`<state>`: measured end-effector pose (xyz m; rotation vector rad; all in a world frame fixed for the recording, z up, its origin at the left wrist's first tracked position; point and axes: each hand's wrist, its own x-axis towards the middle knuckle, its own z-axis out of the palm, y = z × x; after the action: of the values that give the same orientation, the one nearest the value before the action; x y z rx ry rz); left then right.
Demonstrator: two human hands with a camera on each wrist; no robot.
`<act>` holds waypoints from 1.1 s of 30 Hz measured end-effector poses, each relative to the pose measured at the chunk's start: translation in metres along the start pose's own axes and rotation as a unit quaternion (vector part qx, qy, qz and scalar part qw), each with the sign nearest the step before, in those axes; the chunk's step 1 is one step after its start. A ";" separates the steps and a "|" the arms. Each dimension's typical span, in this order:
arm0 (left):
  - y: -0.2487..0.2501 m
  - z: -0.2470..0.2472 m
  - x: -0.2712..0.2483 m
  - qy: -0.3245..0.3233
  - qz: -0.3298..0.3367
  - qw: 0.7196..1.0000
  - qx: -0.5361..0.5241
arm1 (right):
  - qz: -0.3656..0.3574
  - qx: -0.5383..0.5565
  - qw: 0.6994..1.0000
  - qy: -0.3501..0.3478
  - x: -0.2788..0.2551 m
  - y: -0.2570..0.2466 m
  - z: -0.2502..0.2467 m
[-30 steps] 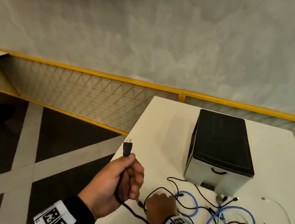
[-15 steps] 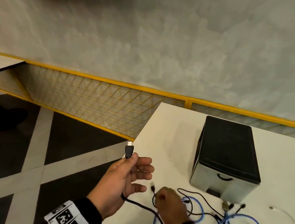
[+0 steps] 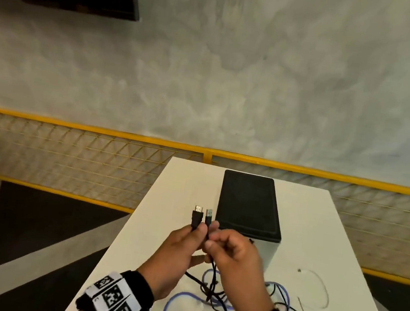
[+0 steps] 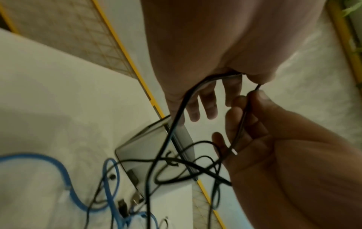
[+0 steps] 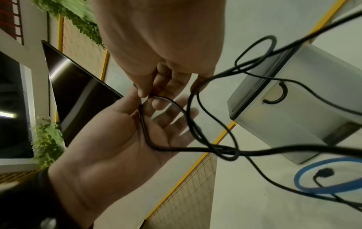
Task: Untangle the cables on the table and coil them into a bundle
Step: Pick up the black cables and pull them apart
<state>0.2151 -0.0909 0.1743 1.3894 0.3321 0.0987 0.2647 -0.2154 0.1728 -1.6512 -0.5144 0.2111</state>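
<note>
My left hand (image 3: 197,232) pinches a thick black cable (image 3: 196,218) just below its wide plug, which points up. Beside it, my right hand (image 3: 212,235) pinches a thin black cable (image 3: 209,216) under its small USB plug. Both plugs stand side by side above the white table (image 3: 319,237). In the right wrist view the thick cable (image 5: 145,133) runs across my left palm. Both cables hang down into a tangle (image 3: 211,290) of black leads and a blue cable (image 3: 169,306) on the table, partly hidden by my wrists.
A grey box with a black lid (image 3: 247,203) stands on the table just beyond my hands. A thin white cable (image 3: 322,285) lies loose to the right. The table's left edge drops to a dark floor, and a yellow mesh fence runs behind.
My right hand has left the tangle holding the small plug and risen next to my left hand. My left hand moved right over the table. The view tilted upward.
</note>
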 end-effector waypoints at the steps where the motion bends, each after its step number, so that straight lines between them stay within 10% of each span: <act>1: 0.000 0.005 0.000 -0.012 0.000 1.000 -0.017 | -0.003 -0.001 1.000 0.001 -0.001 -0.002 -0.003; 13: 0.005 0.028 -0.002 -0.016 0.003 0.999 -0.031 | 0.005 -0.028 0.999 -0.036 -0.013 -0.005 -0.035; 18: 0.017 0.022 0.002 0.002 0.019 0.998 -0.056 | 0.016 -0.038 0.988 0.148 -0.028 -0.001 -0.074; 23: 0.014 0.027 0.001 0.008 0.042 0.998 -0.039 | 0.114 -0.045 0.989 -0.085 -0.049 -0.014 -0.063; 33: 0.014 0.031 -0.008 -0.025 0.048 0.998 -0.030 | 0.020 -0.288 0.952 -0.098 -0.027 0.008 -0.043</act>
<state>0.2186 -0.1194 0.1940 1.3467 0.2194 0.1527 0.2611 -0.2666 0.1675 -2.2245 -0.7418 0.2723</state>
